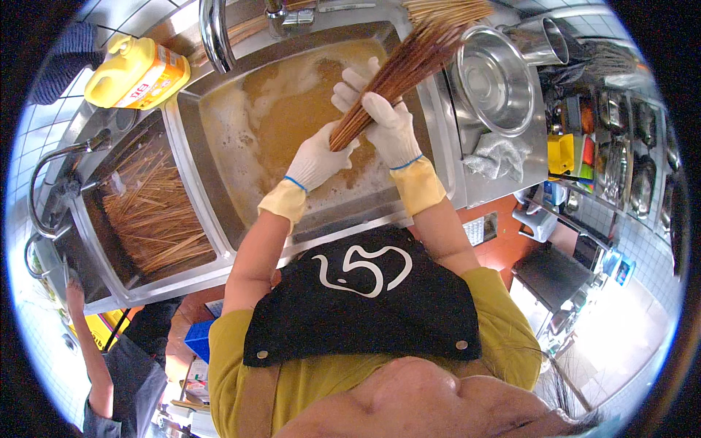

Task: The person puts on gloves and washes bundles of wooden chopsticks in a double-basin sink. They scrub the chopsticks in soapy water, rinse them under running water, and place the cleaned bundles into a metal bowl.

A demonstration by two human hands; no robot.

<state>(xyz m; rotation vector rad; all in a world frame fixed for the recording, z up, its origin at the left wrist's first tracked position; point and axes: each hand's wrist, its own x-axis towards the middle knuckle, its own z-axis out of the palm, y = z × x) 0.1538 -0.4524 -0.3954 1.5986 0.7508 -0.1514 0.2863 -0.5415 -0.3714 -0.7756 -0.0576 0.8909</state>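
Note:
A thick bundle of thin brown wooden sticks [402, 65] slants over the large sink basin of cloudy brown, foamy water [290, 109]. My left hand [320, 156], in a white knit glove over a yellowish one, closes around the bundle's lower end. My right hand [391, 123], gloved the same way, grips the bundle higher up with its thumb across the sticks. White glove fingers also show behind the bundle. The sticks fan out towards the upper right, near another pile of pale sticks [449, 10]. More sticks [159, 213] lie in the smaller basin at the left.
A chrome faucet [215, 38] hangs over the large basin's rear left. A yellow jug [137, 74] stands behind the basins. At the right are a steel bowl [495, 82], a steel cup [547, 41] and a grey cloth [498, 157]. Another person's arm [90, 350] reaches in at lower left.

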